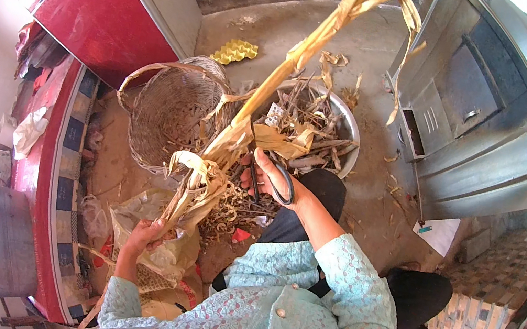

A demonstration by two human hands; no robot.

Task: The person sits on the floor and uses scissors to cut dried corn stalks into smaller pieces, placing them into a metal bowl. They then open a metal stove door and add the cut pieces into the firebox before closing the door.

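Dried corn stalk [269, 89], yellow-tan with papery husk leaves, runs on a long diagonal: its near end sits low and left in the person's left hand [144, 234], and its far end points up and to the right, out past the top edge of the view, above the floor and the containers. The left hand's fingers are curled tight around the bunched husks at the stalk's near end. Just right of the stalk's middle, the right hand [268, 176] has its fingers through the dark loops of a pair of scissors [260, 176], gripping them; the blades lie against the stalk, and whether they are parted cannot be told. Behind the stalk on the left stands 1 woven wicker basket [171, 114], and to the right of it a round metal basin [346, 126] holds cut stalk pieces. A pale plastic bag [150, 215] lies near the left hand. Far left is a red cabinet [101, 12]; on the right stands a grey metal stove [486, 125]. Both sleeves are light blue lace.
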